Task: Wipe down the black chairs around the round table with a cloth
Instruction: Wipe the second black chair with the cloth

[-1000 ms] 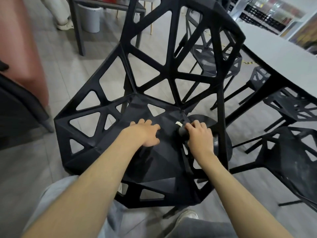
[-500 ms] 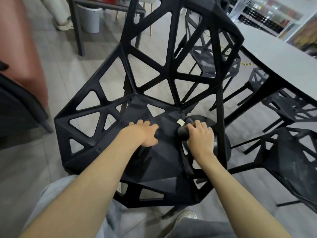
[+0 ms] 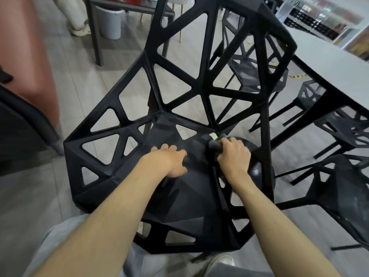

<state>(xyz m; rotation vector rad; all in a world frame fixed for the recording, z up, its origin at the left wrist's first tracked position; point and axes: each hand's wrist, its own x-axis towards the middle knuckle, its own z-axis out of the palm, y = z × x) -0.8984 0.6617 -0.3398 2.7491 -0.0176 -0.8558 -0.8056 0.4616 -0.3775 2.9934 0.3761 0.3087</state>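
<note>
— Two hands on the one chair (image 3: 191, 120), then?

— Yes. It is a black chair with triangular cut-outs, standing on the tiled floor (image 3: 30, 196) right in front of the person, its back rising away from the camera.

— What is the left hand (image 3: 169, 162) doing?

— Resting on the solid middle of the seat, knuckles up, fingers bent slightly, gripping nothing.

— And the right hand (image 3: 234, 156)?

— Curled round a bunched dark cloth (image 3: 215, 145), pressing it on the seat's right rear part, close to where the seat meets the back. A pale tag (image 3: 213, 136) shows just beyond the fingers; probably it belongs to the cloth, though I can't tell for sure.

— Where is the table (image 3: 327, 62)?

— On the right, grey-topped, with more black chairs (image 3: 347, 186) beside and under it. Another dark table (image 3: 127, 7) stands at the top left, a pale bin (image 3: 112, 23) beneath it.
</note>
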